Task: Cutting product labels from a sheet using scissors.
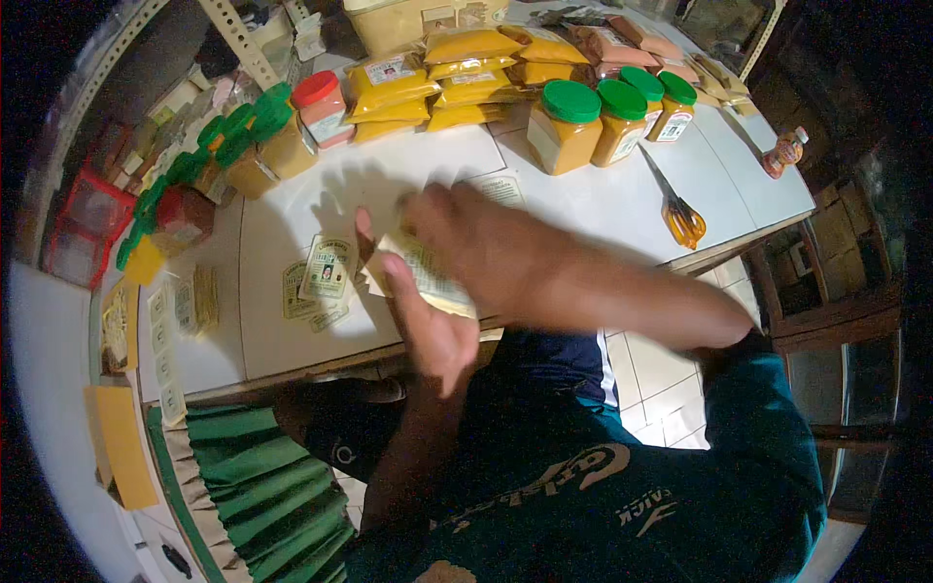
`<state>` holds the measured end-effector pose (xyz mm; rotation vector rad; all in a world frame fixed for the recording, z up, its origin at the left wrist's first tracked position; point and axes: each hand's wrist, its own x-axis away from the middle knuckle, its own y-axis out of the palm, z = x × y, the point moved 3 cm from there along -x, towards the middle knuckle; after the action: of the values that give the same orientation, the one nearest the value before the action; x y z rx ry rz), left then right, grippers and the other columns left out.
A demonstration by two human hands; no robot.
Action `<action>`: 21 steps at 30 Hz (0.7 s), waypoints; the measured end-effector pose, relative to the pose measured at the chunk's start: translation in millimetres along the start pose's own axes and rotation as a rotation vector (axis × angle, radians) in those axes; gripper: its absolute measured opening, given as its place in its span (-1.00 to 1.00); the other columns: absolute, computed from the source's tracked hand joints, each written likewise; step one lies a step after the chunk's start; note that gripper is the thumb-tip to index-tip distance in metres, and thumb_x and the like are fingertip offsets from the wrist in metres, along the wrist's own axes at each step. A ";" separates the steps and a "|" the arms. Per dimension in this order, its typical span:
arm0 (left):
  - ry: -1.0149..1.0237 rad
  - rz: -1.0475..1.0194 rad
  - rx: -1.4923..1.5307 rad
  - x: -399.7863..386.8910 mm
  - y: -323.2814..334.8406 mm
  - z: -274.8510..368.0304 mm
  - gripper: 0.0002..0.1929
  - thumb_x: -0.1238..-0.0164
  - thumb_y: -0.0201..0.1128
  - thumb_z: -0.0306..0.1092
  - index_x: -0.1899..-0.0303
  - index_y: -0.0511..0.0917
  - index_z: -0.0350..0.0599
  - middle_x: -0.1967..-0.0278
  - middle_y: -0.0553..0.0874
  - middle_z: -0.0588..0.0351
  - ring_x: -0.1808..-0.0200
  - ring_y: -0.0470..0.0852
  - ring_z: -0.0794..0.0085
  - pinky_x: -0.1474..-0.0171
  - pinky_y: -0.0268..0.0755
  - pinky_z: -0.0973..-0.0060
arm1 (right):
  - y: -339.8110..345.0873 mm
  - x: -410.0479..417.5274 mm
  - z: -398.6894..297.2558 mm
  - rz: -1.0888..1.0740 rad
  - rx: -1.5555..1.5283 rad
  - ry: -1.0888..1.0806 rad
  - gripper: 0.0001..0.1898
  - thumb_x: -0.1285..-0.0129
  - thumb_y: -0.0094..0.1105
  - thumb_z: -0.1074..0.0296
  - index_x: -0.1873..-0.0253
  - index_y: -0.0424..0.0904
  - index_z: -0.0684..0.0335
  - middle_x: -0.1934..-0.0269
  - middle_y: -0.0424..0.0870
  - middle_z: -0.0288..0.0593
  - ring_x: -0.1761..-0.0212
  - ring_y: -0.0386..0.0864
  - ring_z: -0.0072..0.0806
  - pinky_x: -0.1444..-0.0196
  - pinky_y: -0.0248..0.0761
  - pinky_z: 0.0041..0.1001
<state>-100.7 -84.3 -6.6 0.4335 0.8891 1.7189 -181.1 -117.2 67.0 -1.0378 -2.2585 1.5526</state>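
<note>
A stack of printed paper labels (pixel 430 280) rests in my left hand (pixel 441 339), its thumb lying along the near edge. My right hand (pixel 455 233) is over the far side of the stack, blurred by motion. It hides part of the labels, and whether its fingers pinch one is unclear. On the white tiled table, just left of my hands, lie a few loose labels (pixel 328 266) that overlap. Another printed label (pixel 503 189) lies beyond my right hand, partly covered by it.
Bags of yellow powder (pixel 393 84) are stacked at the back, beside green-lidded jars (pixel 571 127) and a red-lidded jar (pixel 321 109). Orange-handled scissors (pixel 681 218) and a small bottle (pixel 786 153) lie right. More jars (pixel 270 142), label piles (pixel 197 299) and a red basket (pixel 91 226) line the left.
</note>
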 end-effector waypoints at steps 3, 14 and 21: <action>0.034 -0.002 0.107 3.4 2.6 5.9 -0.28 -0.39 0.05 0.22 -0.45 0.11 0.13 -0.33 0.33 -0.14 -0.32 0.33 -0.06 -0.33 0.22 0.08 | 22.7 9.4 1.6 -0.088 -0.191 -0.212 -0.40 -0.16 0.20 0.43 -0.28 0.21 0.43 -0.25 0.26 0.30 -0.28 0.36 0.10 -0.31 0.29 -0.21; -0.365 -0.128 0.455 -9.2 -39.6 15.2 -0.42 -0.08 0.18 -0.32 -0.24 0.41 -0.08 0.02 0.47 -0.12 0.11 0.46 0.25 -0.07 0.40 0.30 | -9.5 -2.1 94.1 -0.449 0.138 0.129 -0.02 -0.04 0.39 -0.04 -0.46 0.05 0.25 -0.37 0.22 0.19 -0.43 0.19 -0.04 -0.45 0.11 -0.21; -0.428 -0.114 0.421 -12.5 -38.2 10.9 -0.42 -0.08 0.14 -0.41 -0.25 0.38 -0.01 -0.03 0.47 -0.07 0.16 0.47 0.29 -0.03 0.38 0.34 | -2.7 -3.6 109.1 -0.407 0.089 -0.004 -0.14 0.06 0.44 0.07 -0.27 0.20 0.41 -0.11 0.39 0.15 -0.20 0.38 -0.02 -0.25 0.27 -0.25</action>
<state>-64.1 -87.7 -26.1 0.9715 0.9323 1.2611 -237.8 -200.2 24.0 -0.5084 -2.2026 1.4597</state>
